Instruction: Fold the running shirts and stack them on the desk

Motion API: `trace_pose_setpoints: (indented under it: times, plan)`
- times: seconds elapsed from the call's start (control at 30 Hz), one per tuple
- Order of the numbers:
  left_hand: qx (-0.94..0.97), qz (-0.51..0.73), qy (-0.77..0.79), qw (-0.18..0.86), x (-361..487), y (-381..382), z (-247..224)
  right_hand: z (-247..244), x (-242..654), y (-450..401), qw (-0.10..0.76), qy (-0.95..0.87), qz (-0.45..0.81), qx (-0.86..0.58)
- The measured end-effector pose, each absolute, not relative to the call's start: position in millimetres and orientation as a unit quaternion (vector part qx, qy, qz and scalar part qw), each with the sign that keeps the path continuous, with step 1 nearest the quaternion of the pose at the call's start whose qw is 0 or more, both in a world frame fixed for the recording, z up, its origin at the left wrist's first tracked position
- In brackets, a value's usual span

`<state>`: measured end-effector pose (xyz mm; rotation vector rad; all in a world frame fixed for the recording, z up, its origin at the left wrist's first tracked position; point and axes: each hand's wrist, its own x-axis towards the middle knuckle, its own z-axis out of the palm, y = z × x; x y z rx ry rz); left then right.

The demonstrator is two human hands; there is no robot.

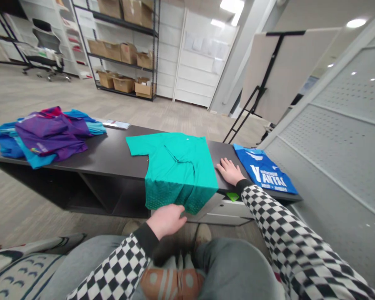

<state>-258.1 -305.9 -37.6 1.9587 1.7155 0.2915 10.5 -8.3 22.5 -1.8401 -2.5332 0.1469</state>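
A teal short-sleeved T-shirt (178,171) lies on the dark tabletop, its lower part hanging over the front edge. One sleeve is spread to the left, and creases cross the middle. My left hand (167,220) is at the hanging hem, fingers loosely bent, thumb a little apart; whether it touches the cloth I cannot tell. To the right of the shirt, my right hand (229,171) rests flat on the tabletop with its fingers spread and holds nothing. Beside it lies a folded blue shirt (265,171) with white lettering.
A loose pile of purple and blue shirts (53,133) covers the left end of the low cabinet (112,160). A flat white item (116,124) lies at its back edge. A green piece (233,196) shows at the front. A pale perforated panel (337,125) stands at right.
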Motion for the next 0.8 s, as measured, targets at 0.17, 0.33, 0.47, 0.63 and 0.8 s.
trace_pose_setpoints:
  times: [0.17, 0.33, 0.47, 0.63, 0.8]
  plan:
    - [0.621, 0.205, 0.715, 0.247, -239, -285, -47, 11, 14, -16, 0.010, -0.808, 0.051, -0.587]
    - [0.581, 0.281, 0.695, 0.318, -226, -257, -81, 11, 12, -13, 0.041, -0.807, 0.051, -0.587]
    - [0.615, 0.270, 0.653, 0.349, -225, -249, -100, 8, 14, -12, 0.059, -0.814, 0.039, -0.577]
    - [0.642, 0.235, 0.669, 0.292, -242, -261, -69, 7, 15, -11, 0.066, -0.813, 0.055, -0.576]
    - [0.594, 0.390, 0.700, 0.069, -305, -274, -4, 8, 14, -13, 0.075, -0.815, 0.046, -0.573]
